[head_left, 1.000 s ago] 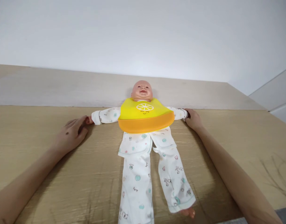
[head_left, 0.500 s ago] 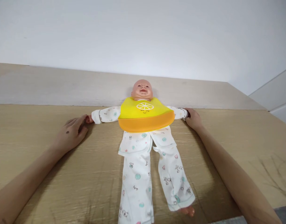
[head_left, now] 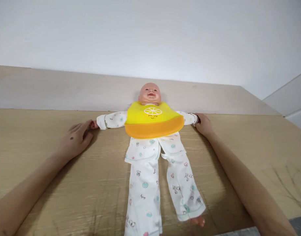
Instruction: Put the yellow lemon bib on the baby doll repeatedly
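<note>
A baby doll (head_left: 150, 93) lies on its back with both arms stretched out sideways. Over its chest is a yellow bib (head_left: 138, 114) with a citrus slice, a smiling face and an orange pocket. White patterned pajamas (head_left: 145, 173) cover its body and legs, and one bare foot (head_left: 197, 220) shows. My left hand (head_left: 78, 139) is closed with its fingertips at the doll's hand (head_left: 94, 124) on the left. On the opposite side my right hand (head_left: 204, 126) closes round the other doll hand at the sleeve cuff, hiding most of it.
Beneath the doll is a wooden tabletop (head_left: 79, 183), with a paler strip (head_left: 67, 91) behind it along the white wall (head_left: 150, 36). Dark branch-like shadows fall at the lower right. A grey edge (head_left: 300, 226) shows at the bottom right.
Both hands stay at the doll's hands. The view has shifted very slightly; nothing else has visibly moved.
</note>
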The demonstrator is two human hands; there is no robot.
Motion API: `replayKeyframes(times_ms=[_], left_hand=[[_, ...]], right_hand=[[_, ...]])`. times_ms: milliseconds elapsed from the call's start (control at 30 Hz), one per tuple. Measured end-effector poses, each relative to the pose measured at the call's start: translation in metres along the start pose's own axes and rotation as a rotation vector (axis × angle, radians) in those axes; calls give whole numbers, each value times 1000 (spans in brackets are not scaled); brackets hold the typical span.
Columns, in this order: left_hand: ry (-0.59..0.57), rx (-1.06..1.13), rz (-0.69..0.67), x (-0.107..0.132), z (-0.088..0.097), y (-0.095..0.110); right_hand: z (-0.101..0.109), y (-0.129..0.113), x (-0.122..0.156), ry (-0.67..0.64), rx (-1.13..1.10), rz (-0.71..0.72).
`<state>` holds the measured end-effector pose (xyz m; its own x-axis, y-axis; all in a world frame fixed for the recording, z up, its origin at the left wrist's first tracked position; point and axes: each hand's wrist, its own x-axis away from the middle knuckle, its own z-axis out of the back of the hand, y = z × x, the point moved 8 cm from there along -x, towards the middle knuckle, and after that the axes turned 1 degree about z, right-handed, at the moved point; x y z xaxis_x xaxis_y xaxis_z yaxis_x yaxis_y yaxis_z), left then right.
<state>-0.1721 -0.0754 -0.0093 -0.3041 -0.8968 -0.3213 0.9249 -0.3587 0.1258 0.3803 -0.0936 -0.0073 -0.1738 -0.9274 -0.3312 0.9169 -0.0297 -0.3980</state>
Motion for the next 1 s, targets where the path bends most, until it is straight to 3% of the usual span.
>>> replayKeyframes(times_ms=[500,1000], left_hand=[[-41,1,45,-2,5,6],[-9,18,-8,0,3,2]], right_hand=[[-2,4,1,39,-22,68],[-2,2,0,40,-5,84]])
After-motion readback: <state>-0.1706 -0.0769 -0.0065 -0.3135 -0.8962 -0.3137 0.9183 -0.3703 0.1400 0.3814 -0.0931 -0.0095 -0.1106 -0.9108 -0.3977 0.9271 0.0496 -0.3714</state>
